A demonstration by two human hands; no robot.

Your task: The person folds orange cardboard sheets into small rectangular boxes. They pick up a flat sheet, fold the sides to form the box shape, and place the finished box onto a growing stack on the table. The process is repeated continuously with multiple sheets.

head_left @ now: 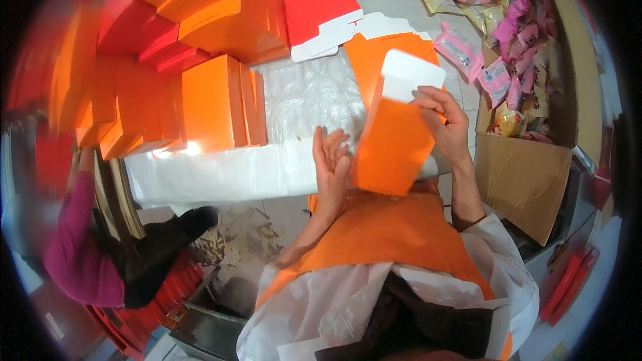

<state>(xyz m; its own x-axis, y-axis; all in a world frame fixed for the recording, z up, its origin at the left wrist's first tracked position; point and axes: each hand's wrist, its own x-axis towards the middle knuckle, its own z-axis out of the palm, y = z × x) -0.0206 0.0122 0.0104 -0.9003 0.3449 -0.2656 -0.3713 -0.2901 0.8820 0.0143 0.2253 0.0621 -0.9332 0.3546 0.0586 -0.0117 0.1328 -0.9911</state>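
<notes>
Right hand (449, 124) is clamped on an orange box (394, 144) near its white flap (404, 75); the box is held tilted over the table's (294, 120) near edge, and the left hand (330, 170) is held unclenched just beside it.

Dark characters (496, 81) are showing on pink packets (460, 51) at the cardboard box (523, 177) and faint print (204, 24) is running along an orange carton (234, 32), all being too small to read.
</notes>
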